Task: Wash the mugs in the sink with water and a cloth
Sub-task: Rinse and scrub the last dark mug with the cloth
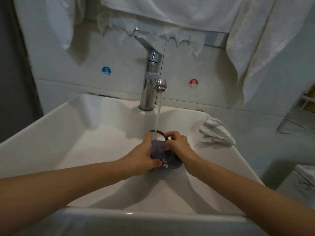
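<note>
A dark grey-purple mug (161, 155) with pale specks is held over the white sink (95, 150), mouth up under the running stream from the chrome tap (151, 79). My left hand (144, 155) grips the mug's left side, thumb across its front. My right hand (179, 143) holds the right side, its fingers curled at the rim and handle. A pale blue-white cloth (216, 132) lies crumpled on the sink's right rim, apart from both hands.
White towels (170, 12) hang above the tap along the wall. COLD (106, 71) and HOT (193, 83) stickers flank the tap. A metal rack (298, 113) stands at the right edge, beyond the counter.
</note>
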`<act>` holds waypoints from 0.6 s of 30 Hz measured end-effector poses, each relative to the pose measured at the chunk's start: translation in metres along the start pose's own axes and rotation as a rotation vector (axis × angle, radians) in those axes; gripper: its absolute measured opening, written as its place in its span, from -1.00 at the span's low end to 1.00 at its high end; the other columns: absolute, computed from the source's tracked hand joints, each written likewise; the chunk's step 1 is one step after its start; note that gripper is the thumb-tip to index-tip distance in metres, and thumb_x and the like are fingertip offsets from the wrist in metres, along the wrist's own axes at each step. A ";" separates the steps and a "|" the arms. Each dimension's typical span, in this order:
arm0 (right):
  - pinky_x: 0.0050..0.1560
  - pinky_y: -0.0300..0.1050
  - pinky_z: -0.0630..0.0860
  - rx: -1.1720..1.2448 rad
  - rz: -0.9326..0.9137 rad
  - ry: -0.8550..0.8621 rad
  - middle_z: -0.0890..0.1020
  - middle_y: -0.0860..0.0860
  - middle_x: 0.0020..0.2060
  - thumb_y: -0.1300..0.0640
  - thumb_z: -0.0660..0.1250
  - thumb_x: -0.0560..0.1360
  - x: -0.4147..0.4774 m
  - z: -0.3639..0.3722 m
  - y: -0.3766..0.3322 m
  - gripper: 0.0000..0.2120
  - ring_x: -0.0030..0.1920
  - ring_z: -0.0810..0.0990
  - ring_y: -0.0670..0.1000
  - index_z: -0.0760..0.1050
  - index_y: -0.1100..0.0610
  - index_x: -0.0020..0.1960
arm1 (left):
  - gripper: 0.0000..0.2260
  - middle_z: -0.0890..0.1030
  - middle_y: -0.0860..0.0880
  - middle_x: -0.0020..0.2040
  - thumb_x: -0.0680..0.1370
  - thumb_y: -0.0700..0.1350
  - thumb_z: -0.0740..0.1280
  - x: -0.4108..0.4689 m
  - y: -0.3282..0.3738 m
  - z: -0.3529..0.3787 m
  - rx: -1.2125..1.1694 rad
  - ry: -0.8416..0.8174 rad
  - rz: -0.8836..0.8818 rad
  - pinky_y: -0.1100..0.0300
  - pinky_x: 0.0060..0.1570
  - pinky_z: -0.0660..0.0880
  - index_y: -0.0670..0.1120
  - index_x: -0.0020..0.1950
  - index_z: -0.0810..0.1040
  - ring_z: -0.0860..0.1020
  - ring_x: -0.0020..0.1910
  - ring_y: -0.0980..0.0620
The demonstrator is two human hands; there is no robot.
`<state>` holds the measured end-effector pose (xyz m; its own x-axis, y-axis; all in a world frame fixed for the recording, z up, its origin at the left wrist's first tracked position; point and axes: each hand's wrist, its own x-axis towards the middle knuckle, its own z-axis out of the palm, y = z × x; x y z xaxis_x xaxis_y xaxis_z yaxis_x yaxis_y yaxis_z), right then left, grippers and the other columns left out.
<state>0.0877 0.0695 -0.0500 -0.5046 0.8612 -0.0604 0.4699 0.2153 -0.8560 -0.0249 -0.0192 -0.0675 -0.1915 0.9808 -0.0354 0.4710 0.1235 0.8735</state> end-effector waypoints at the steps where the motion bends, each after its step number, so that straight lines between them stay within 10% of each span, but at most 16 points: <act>1: 0.23 -0.09 0.36 -0.045 0.004 0.021 0.31 0.08 0.31 0.27 0.28 0.41 0.001 0.002 -0.001 -0.57 0.31 0.31 0.11 0.40 -0.05 0.22 | -0.11 0.41 -0.08 0.33 0.49 -0.26 0.36 -0.001 0.001 0.000 0.013 0.001 0.006 0.09 0.21 0.48 -0.06 0.52 -0.27 0.47 0.24 -0.03; 18: 0.36 -0.05 0.27 -0.097 -0.022 -0.010 0.16 0.05 0.41 0.28 0.25 0.44 -0.005 0.008 -0.007 -0.45 0.41 0.16 0.13 0.32 -0.08 0.38 | -0.12 0.44 -0.12 0.30 0.48 -0.29 0.34 0.001 0.001 0.002 -0.022 0.011 -0.003 0.02 0.18 0.50 -0.06 0.52 -0.27 0.49 0.21 -0.07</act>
<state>0.0812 0.0596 -0.0477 -0.5223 0.8514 -0.0479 0.5262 0.2776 -0.8038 -0.0228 -0.0181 -0.0674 -0.2023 0.9788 -0.0331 0.4514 0.1232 0.8838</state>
